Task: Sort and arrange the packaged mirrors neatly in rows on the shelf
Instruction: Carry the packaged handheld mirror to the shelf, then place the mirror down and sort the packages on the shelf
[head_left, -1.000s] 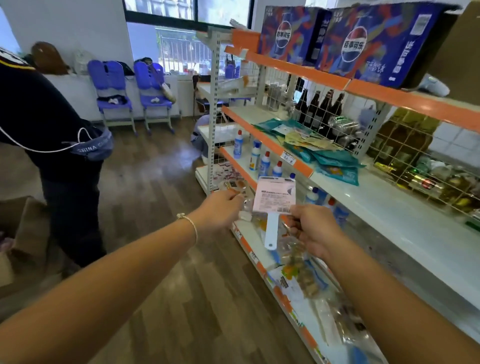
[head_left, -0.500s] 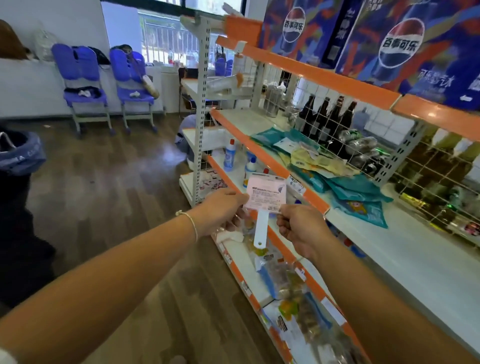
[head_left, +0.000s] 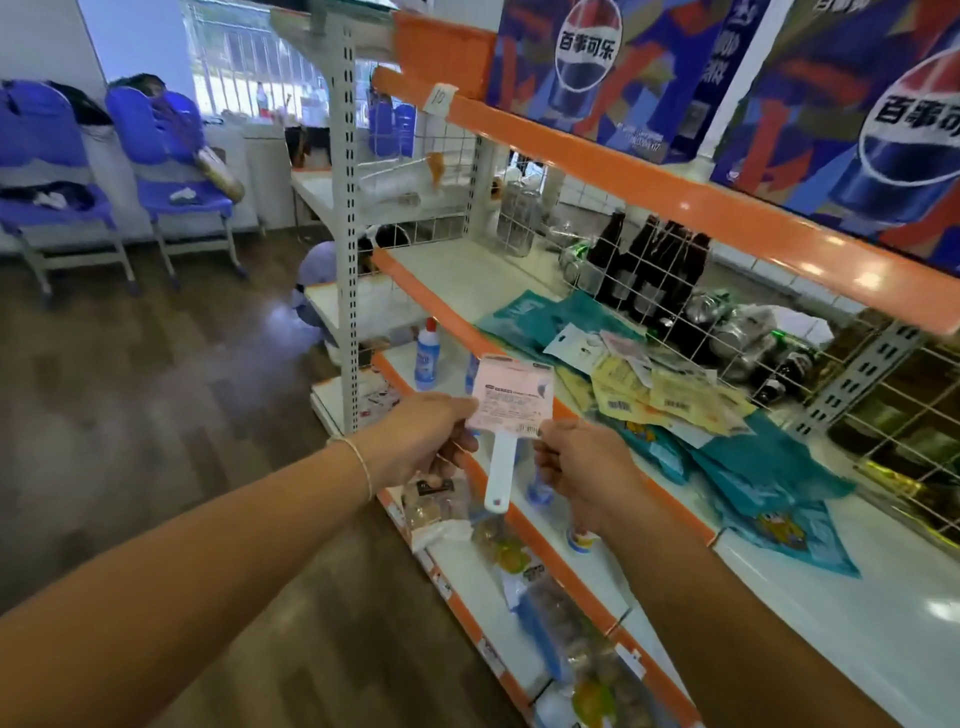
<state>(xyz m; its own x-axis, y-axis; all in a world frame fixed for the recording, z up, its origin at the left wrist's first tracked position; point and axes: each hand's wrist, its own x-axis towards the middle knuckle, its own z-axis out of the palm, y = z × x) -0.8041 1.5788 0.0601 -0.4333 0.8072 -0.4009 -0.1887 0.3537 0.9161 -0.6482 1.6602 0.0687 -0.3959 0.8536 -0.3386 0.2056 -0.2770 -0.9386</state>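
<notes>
You've got 1 packaged mirror (head_left: 511, 400) pinched by both hands: left hand (head_left: 423, 439) on its left edge, right hand (head_left: 574, 465) on the bottom right corner. Handle hangs straight down, and the shelf (head_left: 483, 280) sits up and right of it, so your right hand's closer

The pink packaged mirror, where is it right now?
The packaged mirror is mid-view, held between the left hand and right hand, before the shelf's orange edge.
</notes>
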